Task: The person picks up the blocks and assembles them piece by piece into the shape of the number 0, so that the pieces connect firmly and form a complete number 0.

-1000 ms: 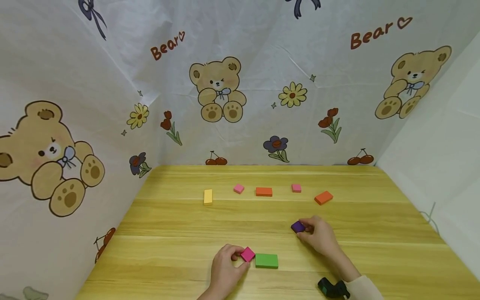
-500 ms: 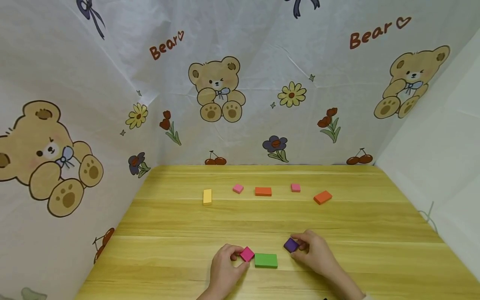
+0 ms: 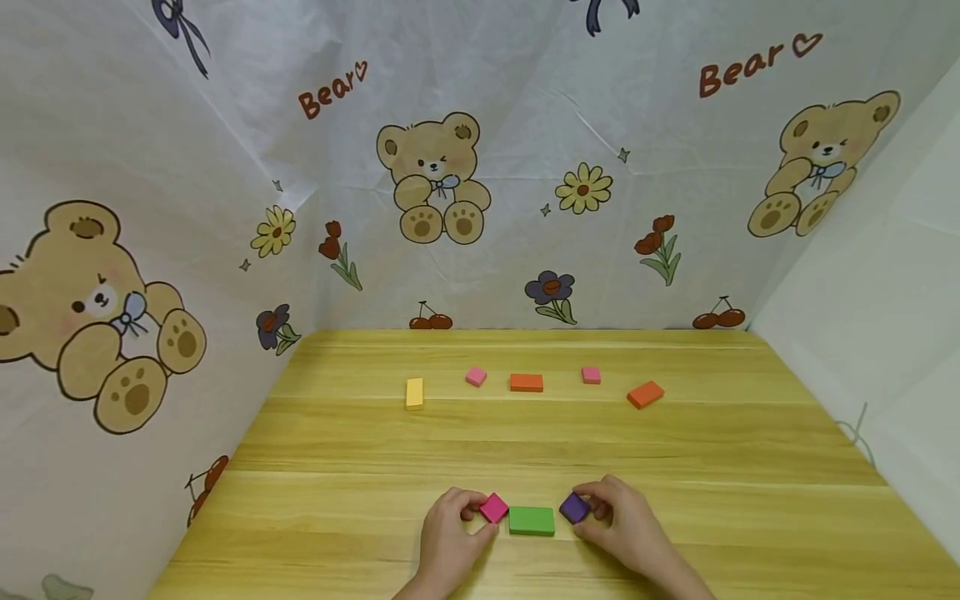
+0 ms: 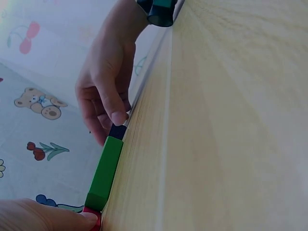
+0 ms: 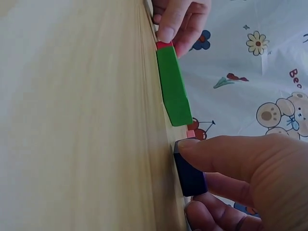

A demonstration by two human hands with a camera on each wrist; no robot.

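One magenta block (image 3: 494,508) is pinched between the thumb and fingers of the left hand (image 3: 455,533), turned cornerwise just beside the left end of the green block (image 3: 532,522). That green block lies flat on the wooden desk (image 3: 337,475), its long side running left to right, between the two hands. Past its right end, with a narrow gap, the right hand (image 3: 622,523) grips the purple block (image 3: 574,508) by thumb and fingers, likewise turned cornerwise; whether it rests fully on the wood is hard to tell from these angles.

Farther back, well apart from the hands, a loose row crosses the desk: from the left, a yellow block (image 3: 415,394), a small pink block (image 3: 476,377), an orange block (image 3: 527,382), a second pink block (image 3: 591,375) and a slanted orange block (image 3: 646,394). Behind hangs a white cloth (image 3: 517,83) with bear and flower prints. The left wrist view shows a dark device (image 4: 161,14) at the right wrist.
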